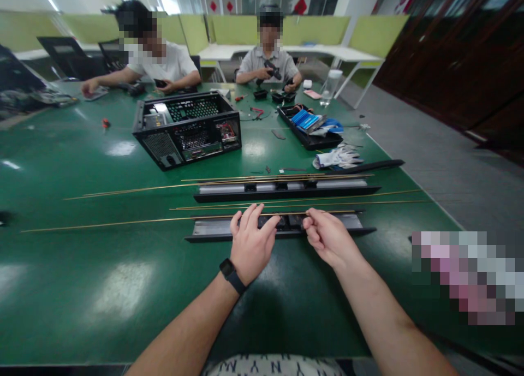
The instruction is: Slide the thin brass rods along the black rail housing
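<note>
My left hand (252,245), with a dark watch on the wrist, spreads its fingers over the near metal channel (213,227), a long silver trough with black edges. Its fingertips reach across a thin brass rod (123,223) lying along the channel's far edge. On the right part of the same channel, my right hand (325,231) has thumb and forefinger pinched at that rod; the other fingers curl in. Dark blocks (295,221) sit inside the channel between the hands, partly covered. Just beyond lies a similar far channel (225,189) with more thin rods (151,188) along it.
A black computer case (188,127) stands open beyond the channels. To the right are a black tray (323,141) with blue items, white gloves (338,157) and a clear bottle (331,87). Two people sit across the green table (82,288); one holds a dark power tool (272,69).
</note>
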Demonstrator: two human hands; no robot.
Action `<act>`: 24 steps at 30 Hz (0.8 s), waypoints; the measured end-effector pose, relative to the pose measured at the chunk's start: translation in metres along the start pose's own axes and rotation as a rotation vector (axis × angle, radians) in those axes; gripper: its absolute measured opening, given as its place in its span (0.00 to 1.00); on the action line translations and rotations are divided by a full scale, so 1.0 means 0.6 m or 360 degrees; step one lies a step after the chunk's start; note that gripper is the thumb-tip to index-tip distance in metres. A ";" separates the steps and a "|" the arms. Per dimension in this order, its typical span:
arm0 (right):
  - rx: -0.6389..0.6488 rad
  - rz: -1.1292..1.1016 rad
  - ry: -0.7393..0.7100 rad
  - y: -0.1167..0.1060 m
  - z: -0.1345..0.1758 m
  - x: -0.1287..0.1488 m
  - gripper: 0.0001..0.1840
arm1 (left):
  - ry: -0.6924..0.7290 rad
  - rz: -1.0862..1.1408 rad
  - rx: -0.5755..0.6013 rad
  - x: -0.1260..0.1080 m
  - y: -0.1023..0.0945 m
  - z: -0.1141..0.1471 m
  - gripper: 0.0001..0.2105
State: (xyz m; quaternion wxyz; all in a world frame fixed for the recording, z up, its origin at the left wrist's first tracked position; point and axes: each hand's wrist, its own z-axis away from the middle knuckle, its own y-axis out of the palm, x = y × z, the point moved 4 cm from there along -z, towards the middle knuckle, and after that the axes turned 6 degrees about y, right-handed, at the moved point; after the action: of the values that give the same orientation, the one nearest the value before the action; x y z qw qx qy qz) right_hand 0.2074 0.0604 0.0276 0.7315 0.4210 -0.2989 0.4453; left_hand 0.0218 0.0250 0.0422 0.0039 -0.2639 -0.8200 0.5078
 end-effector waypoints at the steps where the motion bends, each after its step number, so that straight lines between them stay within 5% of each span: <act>1: 0.0004 0.0000 0.0009 0.002 0.000 -0.001 0.09 | -0.0002 -0.0004 -0.0001 0.000 0.000 0.000 0.14; 24: 0.0023 0.0051 -0.0052 -0.002 0.002 -0.010 0.12 | 0.0013 0.0008 -0.0002 0.001 0.000 0.000 0.14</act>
State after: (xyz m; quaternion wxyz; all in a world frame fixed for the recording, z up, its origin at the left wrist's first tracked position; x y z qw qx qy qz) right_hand 0.2057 0.0564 0.0228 0.7162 0.4288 -0.3142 0.4522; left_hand 0.0215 0.0254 0.0420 0.0059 -0.2681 -0.8197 0.5062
